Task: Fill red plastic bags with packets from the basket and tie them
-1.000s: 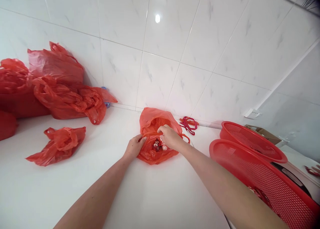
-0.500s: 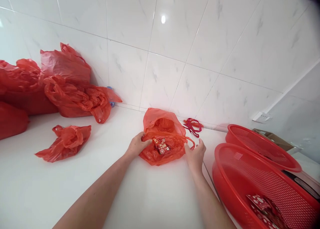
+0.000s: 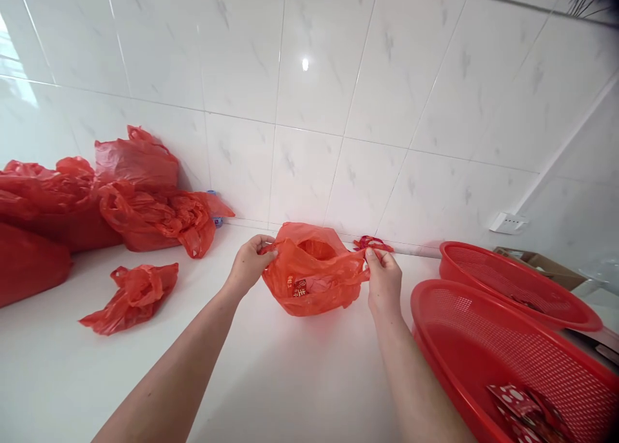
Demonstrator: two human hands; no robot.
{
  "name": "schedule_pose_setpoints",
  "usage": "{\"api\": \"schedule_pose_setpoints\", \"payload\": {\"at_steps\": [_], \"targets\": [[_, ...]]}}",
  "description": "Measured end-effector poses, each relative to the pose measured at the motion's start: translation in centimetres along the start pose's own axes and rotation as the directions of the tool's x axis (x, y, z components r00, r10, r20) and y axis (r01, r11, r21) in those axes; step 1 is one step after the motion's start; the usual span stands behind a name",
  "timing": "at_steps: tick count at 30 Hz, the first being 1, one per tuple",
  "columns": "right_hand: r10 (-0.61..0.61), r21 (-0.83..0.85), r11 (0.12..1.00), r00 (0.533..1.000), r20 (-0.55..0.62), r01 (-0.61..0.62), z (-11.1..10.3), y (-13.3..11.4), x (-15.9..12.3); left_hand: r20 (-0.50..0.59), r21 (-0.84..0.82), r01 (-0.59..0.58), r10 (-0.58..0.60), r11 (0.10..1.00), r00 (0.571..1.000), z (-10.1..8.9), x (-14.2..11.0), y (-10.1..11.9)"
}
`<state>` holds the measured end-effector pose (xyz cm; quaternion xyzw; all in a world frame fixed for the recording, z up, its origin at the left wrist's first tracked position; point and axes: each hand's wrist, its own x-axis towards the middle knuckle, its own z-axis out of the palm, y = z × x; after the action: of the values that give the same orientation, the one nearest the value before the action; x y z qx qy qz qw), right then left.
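Note:
A thin red plastic bag (image 3: 333, 295) sits on the white table in front of me, its mouth spread between my two hands. Pinched in my left hand (image 3: 251, 262) is the left side of the bag's rim. My right hand (image 3: 384, 275) grips the right side, thumb against fingers, at a handle. Through the bag's film I make out a red printed packet (image 3: 300, 288) with white lettering; most of it is covered by the plastic.
Full red plastic bags (image 3: 135, 162) are heaped at the left by the tiled wall. Nearer lies a crumpled red bag (image 3: 140, 295). Red ribbon-like strips (image 3: 372, 244) lie behind my right hand. Two red mesh baskets (image 3: 435, 295) stand at right, the nearer holding red packets (image 3: 522, 404).
Both hands have taken hold of the bag's rim, lifting it and pulling it outward. Its front side now covers much of the packet. The camera view has tilted upward.

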<state>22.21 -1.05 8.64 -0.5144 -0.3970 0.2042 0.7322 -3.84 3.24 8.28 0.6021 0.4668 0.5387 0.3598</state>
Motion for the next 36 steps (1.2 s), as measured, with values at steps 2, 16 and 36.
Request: {"api": "schedule_pose_setpoints", "payload": {"at_steps": [2, 16, 36], "targets": [[-0.017, 0.098, 0.995, 1.0, -0.018, 0.018, 0.8, -1.3, 0.5, -0.076, 0.068, -0.066, 0.071, 0.995, 0.995, -0.1, 0.5, 1.6], [0.06, 0.142, 0.96, 0.672, 0.738, -0.241, 4.0, -3.0, -5.2, 0.291, -0.193, -0.203, 0.253, 0.96, 0.923, 3.2, -2.6, 6.6], [0.359, -0.039, 0.83, 0.479, 0.801, -0.557, 2.8, 7.3, -3.8, 0.313, 0.473, -0.604, 0.519, 0.641, 0.796, 6.4, -4.9, -5.1]]}}
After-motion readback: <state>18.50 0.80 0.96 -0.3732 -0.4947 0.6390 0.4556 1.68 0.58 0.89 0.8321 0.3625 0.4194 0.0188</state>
